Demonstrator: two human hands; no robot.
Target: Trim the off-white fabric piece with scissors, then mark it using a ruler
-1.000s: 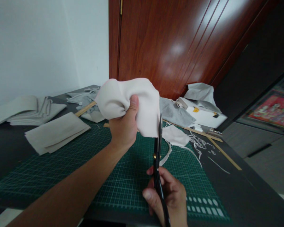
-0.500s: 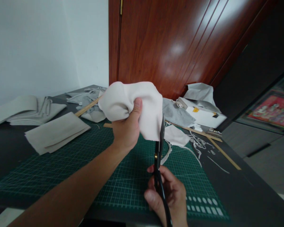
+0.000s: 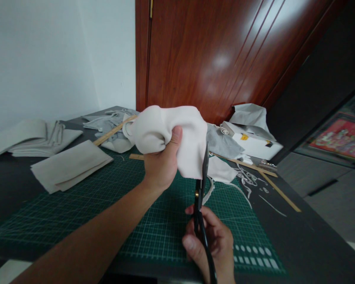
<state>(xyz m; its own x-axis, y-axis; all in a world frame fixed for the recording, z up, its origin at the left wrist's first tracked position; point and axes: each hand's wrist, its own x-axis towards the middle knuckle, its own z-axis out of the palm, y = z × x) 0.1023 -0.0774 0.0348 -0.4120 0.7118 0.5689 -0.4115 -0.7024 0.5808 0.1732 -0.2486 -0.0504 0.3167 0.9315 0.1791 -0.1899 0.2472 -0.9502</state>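
Note:
My left hand [image 3: 162, 167] grips a bunched piece of off-white fabric [image 3: 191, 152] above the mat, thumb pressed on its near face and the fingers hidden behind. In my right hand [image 3: 210, 236] is a pair of black scissors [image 3: 198, 197], pointing up and away from me. Their blades lie along the right edge of the fabric, touching it near its lower right corner. A green cutting mat [image 3: 156, 232] with a printed grid lies underneath.
Folded fabric [image 3: 72, 163] and a fabric stack [image 3: 44, 136] lie on the left. Grey cloth [image 3: 108, 122] and a wooden ruler [image 3: 115, 130] sit behind. To the right are a white box [image 3: 254, 140], fabric strips [image 3: 248, 177] and another wooden ruler [image 3: 281, 191].
My left hand and the fabric have shifted slightly right and down. The scissors have moved a little to the right, staying at the fabric's edge.

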